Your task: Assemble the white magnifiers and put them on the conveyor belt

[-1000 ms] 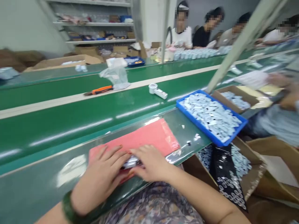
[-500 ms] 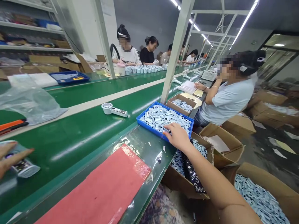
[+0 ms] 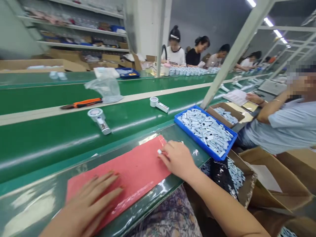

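My right hand (image 3: 178, 159) is over the right end of a red sheet (image 3: 140, 171), fingers closed. A small pale blue plastic piece (image 3: 159, 151) pokes out at its fingertips; the rest of the piece is hidden by the hand. My left hand (image 3: 96, 200) is slightly blurred, fingers stretched out above the left part of the red sheet, with nothing seen in it. Right of my right hand, a blue tray (image 3: 181, 124) is heaped with similar pale blue pieces. On the green belt ahead lies a white handled device with a round head (image 3: 98, 120).
Another such device (image 3: 159, 104) lies farther along the belt (image 3: 133, 121). Orange-handled pliers (image 3: 85, 102) and a plastic bag (image 3: 106, 89) lie behind. A slanted post (image 3: 232, 56) rises beyond the tray. Cardboard boxes (image 3: 266, 177) stand at right, near a seated co-worker (image 3: 276, 121).
My right hand has left the blue tray and come back over the red sheet with a small piece. My left hand has let go of the device on the belt. The view has turned left.
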{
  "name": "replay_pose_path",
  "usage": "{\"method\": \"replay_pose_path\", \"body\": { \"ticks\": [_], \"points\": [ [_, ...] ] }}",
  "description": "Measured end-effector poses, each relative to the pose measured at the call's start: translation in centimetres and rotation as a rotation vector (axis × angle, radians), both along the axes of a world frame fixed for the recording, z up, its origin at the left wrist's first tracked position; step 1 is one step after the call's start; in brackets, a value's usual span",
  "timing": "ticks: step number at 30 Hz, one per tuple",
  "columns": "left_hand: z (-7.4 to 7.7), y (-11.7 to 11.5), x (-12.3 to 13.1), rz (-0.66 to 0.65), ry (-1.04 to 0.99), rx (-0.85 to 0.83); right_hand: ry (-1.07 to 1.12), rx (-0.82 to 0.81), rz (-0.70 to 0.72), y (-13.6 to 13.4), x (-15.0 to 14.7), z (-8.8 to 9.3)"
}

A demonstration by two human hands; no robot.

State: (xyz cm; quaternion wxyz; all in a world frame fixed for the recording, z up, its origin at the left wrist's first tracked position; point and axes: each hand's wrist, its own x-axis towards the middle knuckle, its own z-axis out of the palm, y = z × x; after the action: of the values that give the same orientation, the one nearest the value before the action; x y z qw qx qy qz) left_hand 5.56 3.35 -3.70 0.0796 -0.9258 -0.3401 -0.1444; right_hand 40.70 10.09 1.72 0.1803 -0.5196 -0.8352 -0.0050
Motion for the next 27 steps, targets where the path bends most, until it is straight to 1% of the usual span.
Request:
{"method": "replay_pose_path", "body": {
  "ticks": [1, 3, 5, 7, 9, 11, 13, 15, 18, 20, 22, 23, 24, 25, 26, 27],
  "points": [
    [0.5, -1.3, 0.7, -0.024, 0.064, 0.040, -0.047, -0.029, 0.081, -0.2, -1.8, -0.6],
    [1.5, -2.9, 1.5, -0.045, 0.141, 0.093, -0.095, -0.093, 0.197, -0.5, -4.4, -1.7],
    [2.1, -3.9, 1.6, -0.030, 0.151, 0.092, -0.045, -0.155, 0.245, -0.5, -5.6, -2.5],
    [1.9, -4.7, 1.3, 0.009, 0.115, 0.048, 0.092, -0.216, 0.262, -0.4, -5.4, -2.9],
    [1.4, -5.4, 1.1, 0.048, 0.055, -0.021, 0.231, -0.263, 0.266, -0.4, -4.5, -3.1],
    [0.8, -5.9, 1.3, 0.113, -0.011, -0.112, 0.292, -0.293, 0.256, -0.6, -3.6, -3.2],
    [0.4, -6.3, 1.8, 0.179, -0.069, -0.206, 0.281, -0.318, 0.235, -0.8, -3.0, -3.3],
    [0.2, -6.5, 2.3, 0.217, -0.111, -0.269, 0.248, -0.337, 0.210, -0.8, -3.0, -3.4],
    [0.3, -6.8, 2.4, 0.224, -0.144, -0.303, 0.217, -0.334, 0.203, -0.9, -3.5, -3.4],
    [0.8, -7.0, 2.0, 0.201, -0.170, -0.315, 0.226, -0.320, 0.231, -1.3, -4.3, -3.5],
    [1.6, -6.8, 0.9, 0.162, -0.188, -0.323, 0.261, -0.325, 0.276, -2.1, -5.2, -4.0],
    [2.1, -6.2, -0.1, 0.166, -0.177, -0.320, 0.282, -0.346, 0.293, -2.4, -5.6, -4.5],
    [2.8, -5.3, -1.6, 0.219, -0.133, -0.315, 0.301, -0.368, 0.309, -2.5, -6.0, -5.1],
    [3.5, -4.1, -3.6, 0.324, -0.067, -0.306, 0.323, -0.389, 0.312, -2.4, -6.3, -5.9],
    [4.3, -2.7, -6.3, 0.473, 0.015, -0.292, 0.342, -0.425, 0.320, -2.0, -6.6, -6.8],
    [5.1, -1.3, -9.5, 0.670, 0.120, -0.287, 0.338, -0.474, 0.359, -1.6, -7.0, -7.5]
  ]
}}
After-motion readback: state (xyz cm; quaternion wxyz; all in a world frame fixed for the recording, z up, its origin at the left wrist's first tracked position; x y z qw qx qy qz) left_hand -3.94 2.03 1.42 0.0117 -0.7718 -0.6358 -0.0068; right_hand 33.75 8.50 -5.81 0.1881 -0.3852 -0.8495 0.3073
